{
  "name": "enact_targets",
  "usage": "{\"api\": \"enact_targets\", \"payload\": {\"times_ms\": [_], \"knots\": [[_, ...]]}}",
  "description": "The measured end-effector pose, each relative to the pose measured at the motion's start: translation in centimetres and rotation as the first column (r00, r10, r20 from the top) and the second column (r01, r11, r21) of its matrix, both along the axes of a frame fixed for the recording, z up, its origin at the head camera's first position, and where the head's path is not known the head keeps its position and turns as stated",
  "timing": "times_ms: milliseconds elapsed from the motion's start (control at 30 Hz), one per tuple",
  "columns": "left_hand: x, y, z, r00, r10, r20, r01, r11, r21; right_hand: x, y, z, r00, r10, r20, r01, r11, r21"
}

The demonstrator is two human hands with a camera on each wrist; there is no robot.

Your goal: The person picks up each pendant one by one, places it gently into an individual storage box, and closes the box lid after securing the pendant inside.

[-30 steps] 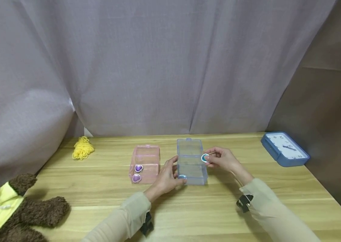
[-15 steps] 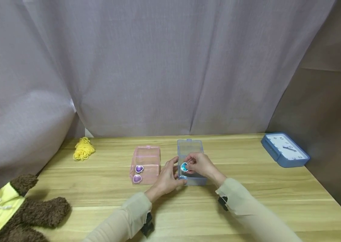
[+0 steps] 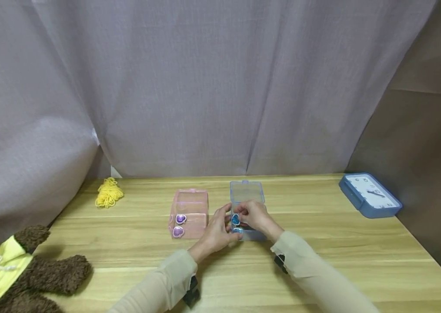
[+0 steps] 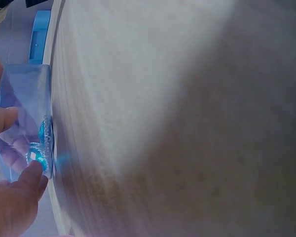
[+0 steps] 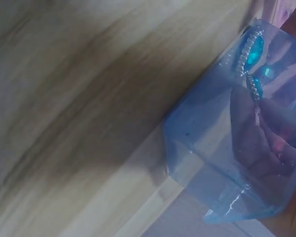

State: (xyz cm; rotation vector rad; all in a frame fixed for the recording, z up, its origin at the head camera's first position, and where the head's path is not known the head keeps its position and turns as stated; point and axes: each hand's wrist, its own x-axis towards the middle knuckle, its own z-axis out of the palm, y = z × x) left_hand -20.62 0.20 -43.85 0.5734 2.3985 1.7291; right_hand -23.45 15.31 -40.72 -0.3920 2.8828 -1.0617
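Observation:
A clear blue plastic box (image 3: 246, 191) stands on the table with its lid folded back. My left hand (image 3: 215, 229) holds its left side, the thumb at the near left corner. My right hand (image 3: 256, 215) reaches inside and pinches a blue gem ornament (image 3: 235, 219) with a silver beaded rim, low in the box's left part. Just in front of it in the same box lies a second blue gem ornament (image 3: 238, 230). The right wrist view shows both through the wall, the right fingers (image 5: 256, 143) reaching toward the nearer gem. What backs the gems is hidden.
Left of my left hand lies an open pink box (image 3: 197, 224) holding a purple gem (image 3: 181, 218) and another purple gem (image 3: 178, 232). Yellow cord (image 3: 109, 192) is at the back left, a brown plush toy (image 3: 58, 274) at the front left, a blue clock (image 3: 371, 194) at the right.
My right hand has carried the blue gem ornament from the box's right edge leftward and down into it. My left hand has stayed at the box's left side.

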Motion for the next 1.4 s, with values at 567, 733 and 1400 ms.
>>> {"api": "enact_targets", "payload": {"times_ms": [567,733,1400], "knots": [[0.0,0.2,-0.3,1.000,0.002,-0.002,-0.002,1.000,0.018,0.8,1.0,1.2,0.993,0.115,0.026,-0.116,0.992,0.053],[0.1,0.3,-0.4,1.000,0.001,0.008,-0.001,0.999,0.051,0.9,2.3,1.8,0.997,0.073,-0.033,-0.074,0.997,-0.036],[0.0,0.4,-0.3,0.998,0.009,0.063,-0.017,0.993,0.119,-1.6,6.8,2.6,0.965,-0.205,0.162,0.255,0.870,-0.422]]}}
